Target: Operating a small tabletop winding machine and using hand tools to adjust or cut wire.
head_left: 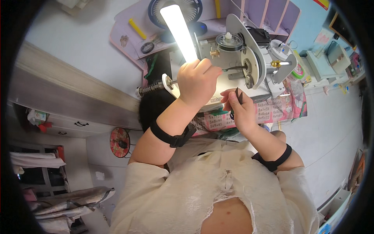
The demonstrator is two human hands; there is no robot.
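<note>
Working at machine [255, 64]: right hand [243, 111] gripping snips [239, 97]; left hand [199, 82] curled, can't tell on what. Best angle snips off reel [229, 43].

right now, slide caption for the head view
Left hand at a white machine, right hand holding a dark pointed tool

Cream short-sleeved top [183, 183] — lacy in front; two black arm straps [163, 135] — the left one buckled

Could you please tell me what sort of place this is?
Probably a home room used as a workspace: a small machine stands before a purple shelf unit, with white drawers off to the left.
</note>
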